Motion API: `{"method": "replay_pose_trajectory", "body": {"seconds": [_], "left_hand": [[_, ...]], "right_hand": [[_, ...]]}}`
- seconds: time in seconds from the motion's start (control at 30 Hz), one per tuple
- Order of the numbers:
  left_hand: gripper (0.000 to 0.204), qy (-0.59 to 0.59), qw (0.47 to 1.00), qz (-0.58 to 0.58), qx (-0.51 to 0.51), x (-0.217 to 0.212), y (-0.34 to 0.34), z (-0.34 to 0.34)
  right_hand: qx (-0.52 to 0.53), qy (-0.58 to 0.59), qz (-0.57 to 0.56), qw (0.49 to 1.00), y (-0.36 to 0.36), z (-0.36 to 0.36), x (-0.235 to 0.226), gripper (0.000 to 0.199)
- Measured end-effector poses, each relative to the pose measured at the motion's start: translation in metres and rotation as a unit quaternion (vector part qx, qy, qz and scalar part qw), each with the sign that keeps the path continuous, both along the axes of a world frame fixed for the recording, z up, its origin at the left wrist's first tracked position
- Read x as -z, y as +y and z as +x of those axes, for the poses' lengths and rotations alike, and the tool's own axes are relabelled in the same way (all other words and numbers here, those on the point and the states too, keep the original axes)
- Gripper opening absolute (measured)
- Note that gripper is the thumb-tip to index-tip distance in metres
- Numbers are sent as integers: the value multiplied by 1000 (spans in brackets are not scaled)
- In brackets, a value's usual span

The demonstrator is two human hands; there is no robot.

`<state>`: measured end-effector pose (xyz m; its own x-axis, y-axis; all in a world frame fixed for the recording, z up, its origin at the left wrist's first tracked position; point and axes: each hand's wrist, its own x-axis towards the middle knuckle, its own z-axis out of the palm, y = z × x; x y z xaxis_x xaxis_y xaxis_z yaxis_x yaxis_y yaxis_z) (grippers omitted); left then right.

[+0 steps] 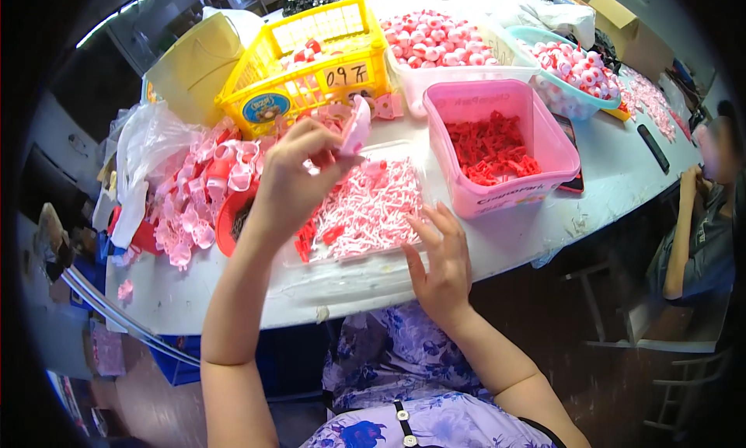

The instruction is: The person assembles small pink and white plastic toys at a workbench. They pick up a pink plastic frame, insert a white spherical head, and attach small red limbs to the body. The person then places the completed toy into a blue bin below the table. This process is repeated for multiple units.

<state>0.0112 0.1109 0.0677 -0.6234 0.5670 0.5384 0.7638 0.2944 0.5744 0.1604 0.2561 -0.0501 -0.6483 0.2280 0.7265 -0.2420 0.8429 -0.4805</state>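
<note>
My left hand (299, 176) is raised over the table, thumb and fingers pinching a pale pink curved plastic piece (357, 127) with darker pink marks. Below it lies a shallow clear tray (359, 255) full of small white and pink bent plastic parts (381, 199), with a few red pieces at its left. At the tray's right edge hovers my right hand (443, 269), its fingers apart and nothing visible in them. Just beyond that hand stands a pink square tub (497, 195) holding small red plastic parts (493, 149).
A yellow basket (311, 98) stands behind the tray. Left of it are loose pink plastic shells (186, 207) and a red bowl (226, 223). A white bin (423, 76) and a blue basin (571, 106) hold pink-and-white balls. Another person (699, 215) sits at the right.
</note>
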Motion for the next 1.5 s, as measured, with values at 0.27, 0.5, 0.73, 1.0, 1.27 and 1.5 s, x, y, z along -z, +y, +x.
{"method": "replay_pose_trajectory", "body": {"seconds": [0.27,0.5,0.73,1.0,1.27,1.5], "left_hand": [[22,-7,994,108,9,42,-6,134],[15,-110,992,62,17,55,-22,155],[11,-116,987,34,-105,57,-49,68],[18,-50,968,-236,-65,66,-57,26],[17,-131,974,-169,-71,61,-55,29],[13,-127,988,-38,-80,72,-55,29]], "right_hand": [[-303,-71,-218,925,-21,46,-4,78],[-335,-174,-430,820,-41,68,9,67],[-369,-198,-687,593,-37,71,-3,64],[-424,-192,-699,543,-37,67,-11,64],[-439,-192,-719,504,-26,68,-5,60],[-433,-188,-711,520,-27,66,3,59]]}}
